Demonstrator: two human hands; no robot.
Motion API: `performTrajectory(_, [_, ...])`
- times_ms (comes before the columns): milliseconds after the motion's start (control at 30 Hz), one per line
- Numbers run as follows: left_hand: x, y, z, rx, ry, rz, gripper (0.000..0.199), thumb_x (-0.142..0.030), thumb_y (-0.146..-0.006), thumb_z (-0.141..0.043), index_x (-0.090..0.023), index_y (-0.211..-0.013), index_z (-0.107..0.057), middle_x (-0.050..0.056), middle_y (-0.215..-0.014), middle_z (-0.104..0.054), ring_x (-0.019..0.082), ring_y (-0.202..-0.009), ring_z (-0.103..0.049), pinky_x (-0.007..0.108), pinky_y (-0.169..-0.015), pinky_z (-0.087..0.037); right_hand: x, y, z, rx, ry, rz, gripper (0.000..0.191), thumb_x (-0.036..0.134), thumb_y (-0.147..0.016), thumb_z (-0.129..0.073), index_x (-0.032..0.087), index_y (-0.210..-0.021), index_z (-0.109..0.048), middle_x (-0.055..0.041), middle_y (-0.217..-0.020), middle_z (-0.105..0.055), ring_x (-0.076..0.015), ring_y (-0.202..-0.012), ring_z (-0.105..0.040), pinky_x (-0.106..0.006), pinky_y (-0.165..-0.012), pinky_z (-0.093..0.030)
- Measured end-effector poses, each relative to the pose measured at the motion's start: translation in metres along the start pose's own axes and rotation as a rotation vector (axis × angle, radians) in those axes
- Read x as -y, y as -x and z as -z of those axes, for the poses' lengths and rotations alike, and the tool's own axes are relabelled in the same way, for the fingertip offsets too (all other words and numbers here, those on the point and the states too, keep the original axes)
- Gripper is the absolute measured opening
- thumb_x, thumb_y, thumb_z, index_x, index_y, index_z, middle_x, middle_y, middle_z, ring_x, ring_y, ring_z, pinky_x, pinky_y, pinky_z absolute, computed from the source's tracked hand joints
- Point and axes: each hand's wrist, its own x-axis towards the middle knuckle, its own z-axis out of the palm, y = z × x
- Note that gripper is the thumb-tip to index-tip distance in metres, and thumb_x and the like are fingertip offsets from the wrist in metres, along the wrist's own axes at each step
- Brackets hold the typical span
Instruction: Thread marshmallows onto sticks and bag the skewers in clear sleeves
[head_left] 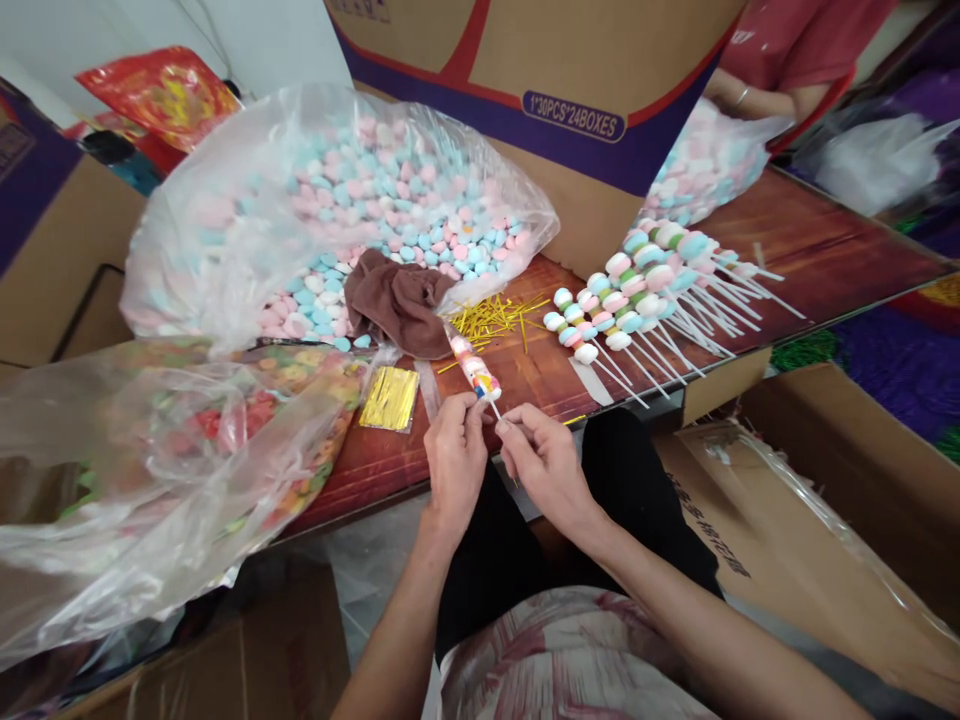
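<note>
A marshmallow skewer [472, 366] in a printed clear wrapper slants over the table's front edge, its white stick pointing toward me. My left hand [454, 452] is closed in a pinch at the wrapper's lower end. The fingertips of my right hand [546, 462] are pinched together on the stick just below. A tiny gold bit shows beneath the right fingers; whether it is a twist tie I cannot tell. Loose gold twist ties [499, 318] lie beyond the skewer, beside a crumpled brown cloth [397, 303]. A flat bundle of gold twist ties [389, 399] rests left of my left hand.
Unwrapped marshmallow skewers [637, 290] are piled at the right. A large clear bag of pastel marshmallows [337, 200] stands behind, and a bag of colourful candy [225, 430] at left. A tall carton [592, 180] separates a co-worker [795, 60]. An open carton [795, 520] sits lower right.
</note>
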Motion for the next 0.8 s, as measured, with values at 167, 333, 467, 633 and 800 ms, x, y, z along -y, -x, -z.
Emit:
performTrajectory(167, [0.002, 0.002, 0.005, 0.126, -0.007, -0.130, 0.016, -0.022, -0.095, -0.047, -0.021, -0.085, -0.058, 0.001, -0.079, -0.063, 0.013, -0.072, -0.058, 0.024, -0.069, -0.043, -0.001, -0.005, -0.001, -0.042, -0.127, 0.024, 0.023, 0.033, -0.094, -0.052, 0.019, -0.077, -0.054, 0.0067, -0.053, -0.046, -0.0078, -0.048, -0.041, -0.020, -0.047, -0.032])
performTrajectory(333, [0.003, 0.005, 0.015, 0.245, 0.162, -0.142, 0.014, -0.026, -0.096, -0.047, -0.021, -0.086, -0.056, 0.001, -0.080, -0.059, 0.013, -0.073, -0.055, 0.025, -0.070, -0.044, -0.001, -0.011, 0.004, -0.016, -0.213, -0.018, 0.026, 0.036, -0.093, -0.056, 0.018, -0.074, -0.055, 0.0076, -0.051, -0.043, -0.0061, -0.045, -0.033, -0.020, -0.044, -0.026])
performTrajectory(467, [0.001, 0.006, 0.014, 0.166, 0.437, 0.077, 0.020, -0.037, -0.097, -0.048, -0.020, -0.089, -0.057, 0.003, -0.086, -0.063, 0.014, -0.080, -0.060, 0.028, -0.077, -0.048, -0.002, -0.013, 0.003, -0.019, -0.334, -0.068, 0.026, 0.038, -0.090, -0.061, 0.018, -0.074, -0.057, 0.0083, -0.049, -0.043, -0.0048, -0.043, -0.030, -0.019, -0.042, -0.022])
performTrajectory(633, [-0.008, -0.003, 0.001, 0.132, 0.847, 0.411, 0.041, -0.057, -0.093, -0.048, -0.018, -0.099, -0.058, 0.010, -0.102, -0.070, 0.019, -0.092, -0.068, 0.033, -0.081, -0.053, -0.002, -0.012, -0.008, -0.005, -0.506, -0.139, 0.025, 0.039, -0.087, -0.064, 0.018, -0.075, -0.058, 0.0102, -0.044, -0.039, -0.0035, -0.038, -0.026, -0.019, -0.039, -0.017])
performTrajectory(800, [-0.019, -0.013, -0.003, 0.129, 1.030, 0.547, 0.037, -0.046, -0.083, -0.069, -0.017, -0.102, -0.058, 0.013, -0.107, -0.073, 0.024, -0.102, -0.071, 0.036, -0.088, -0.053, -0.002, -0.006, -0.010, 0.082, -0.493, -0.209, 0.028, 0.043, -0.087, -0.063, 0.018, -0.077, -0.059, 0.0091, -0.048, -0.044, -0.0033, -0.037, -0.026, -0.019, -0.038, -0.016])
